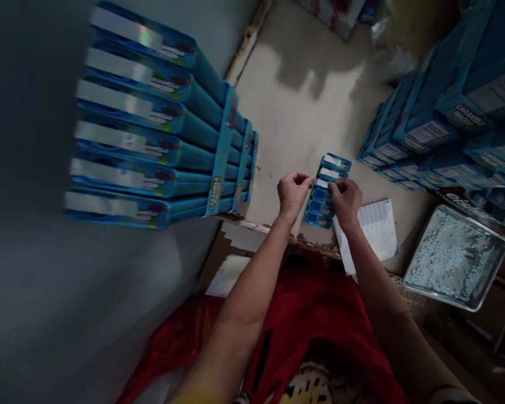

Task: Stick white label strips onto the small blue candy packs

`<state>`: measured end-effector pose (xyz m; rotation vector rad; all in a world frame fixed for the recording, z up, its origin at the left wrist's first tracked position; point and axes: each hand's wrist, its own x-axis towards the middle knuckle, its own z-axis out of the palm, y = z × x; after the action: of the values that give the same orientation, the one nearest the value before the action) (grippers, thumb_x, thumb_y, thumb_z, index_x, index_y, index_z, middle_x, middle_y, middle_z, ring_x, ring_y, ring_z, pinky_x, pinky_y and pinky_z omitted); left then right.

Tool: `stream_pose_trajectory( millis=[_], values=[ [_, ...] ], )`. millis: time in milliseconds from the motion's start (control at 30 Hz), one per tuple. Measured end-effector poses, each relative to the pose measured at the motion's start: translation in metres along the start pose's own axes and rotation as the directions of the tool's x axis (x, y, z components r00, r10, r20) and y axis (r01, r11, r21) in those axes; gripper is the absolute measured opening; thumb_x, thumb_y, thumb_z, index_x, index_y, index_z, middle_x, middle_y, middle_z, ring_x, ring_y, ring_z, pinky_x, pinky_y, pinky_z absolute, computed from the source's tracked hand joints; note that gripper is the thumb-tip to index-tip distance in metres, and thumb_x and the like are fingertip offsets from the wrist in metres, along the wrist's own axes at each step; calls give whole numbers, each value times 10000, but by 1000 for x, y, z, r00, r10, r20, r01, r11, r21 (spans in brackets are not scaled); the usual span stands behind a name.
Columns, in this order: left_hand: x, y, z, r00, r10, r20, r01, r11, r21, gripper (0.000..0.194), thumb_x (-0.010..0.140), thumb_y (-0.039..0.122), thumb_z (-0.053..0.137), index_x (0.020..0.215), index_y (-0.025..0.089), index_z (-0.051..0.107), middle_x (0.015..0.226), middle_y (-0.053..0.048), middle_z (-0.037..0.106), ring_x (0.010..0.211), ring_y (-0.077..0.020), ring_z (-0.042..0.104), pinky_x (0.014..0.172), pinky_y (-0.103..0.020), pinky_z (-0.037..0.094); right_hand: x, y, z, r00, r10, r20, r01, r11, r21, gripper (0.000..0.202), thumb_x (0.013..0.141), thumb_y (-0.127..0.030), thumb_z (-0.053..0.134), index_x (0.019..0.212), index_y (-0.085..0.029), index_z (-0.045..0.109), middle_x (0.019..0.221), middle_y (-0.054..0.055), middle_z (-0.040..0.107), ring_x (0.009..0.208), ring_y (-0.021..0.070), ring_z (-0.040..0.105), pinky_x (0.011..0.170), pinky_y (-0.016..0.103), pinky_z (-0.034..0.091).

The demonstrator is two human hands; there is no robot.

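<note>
White strips [336, 161] are seen on the upper three blue packs [315, 206], the lower three being left without, in a row near the front edge of the bench [286, 112]. At the third strip, the left hand [292, 193] and right hand [348, 199] are placed with fingers nearly together, though any grip cannot be told; open room is left beyond.

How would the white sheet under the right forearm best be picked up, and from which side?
Probably by pinching the right edge of the white sheet between thumb and fingers, coming from the person's right. It looks thin, with nothing raised to grip, and the right forearm crosses above its left part, leaving the right edge uncovered.
</note>
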<state>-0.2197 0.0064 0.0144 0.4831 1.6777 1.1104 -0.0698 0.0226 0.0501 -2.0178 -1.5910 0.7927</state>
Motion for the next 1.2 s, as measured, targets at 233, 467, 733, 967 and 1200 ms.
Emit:
stream_pose_trajectory(
  millis=[233, 467, 733, 967, 1200],
  values=[
    [0, -15, -3, 970, -199, -140, 190, 979, -75, 451, 684, 291, 885, 1029, 190, 614, 868, -1, 639, 760, -140, 625, 688, -257, 494, -1, 24, 13, 968, 242, 73, -250, 878, 408, 570, 695, -501, 883, 1025, -245, 495, 764, -85, 488, 709, 149, 507, 671, 282, 431],
    [-128, -19, 42, 705, 689, 168, -676, 581, 452, 159, 978, 331, 681, 1084, 220, 641, 989, -69, 682, 941, -224, 656, 909, -375, 521, -27, 120, -83, 980, 150, -132, -109, 953, 281, 316, 877, -516, 692, 975, -217, 653, 871, 2, 634, 803, 174, 580, 795, 325, 481],
    [-79, -57, 218, 856, 99, 508, -504, 382, 775, 440, 834, 261, 840, 1214, 123, 668, 1219, -223, 716, 1187, -380, 631, 976, -447, 462, 1, 239, -135, 992, 123, -20, -124, 985, -120, 395, 781, -297, 743, 1155, -179, 703, 1156, 120, 680, 995, 248, 606, 931, 393, 500],
    [-85, -45, 198, 808, -42, 588, -372, 737, 563, 100, 813, 203, 759, 888, 198, 692, 932, -71, 759, 907, -236, 702, 836, -326, 502, -11, 214, -150, 996, 84, 7, -84, 994, 65, 371, 846, -333, 737, 1175, -195, 633, 1063, 68, 714, 920, 206, 645, 871, 351, 530],
    [-160, 40, 165, 832, 85, 549, -191, 971, 140, 420, 816, 440, 760, 1143, 177, 758, 1070, -80, 803, 959, -219, 745, 876, -310, 575, -56, 122, -237, 887, -344, -307, 348, 936, -42, 79, 937, -327, 737, 968, -255, 743, 979, 66, 732, 937, 245, 651, 900, 418, 513]
  ],
)
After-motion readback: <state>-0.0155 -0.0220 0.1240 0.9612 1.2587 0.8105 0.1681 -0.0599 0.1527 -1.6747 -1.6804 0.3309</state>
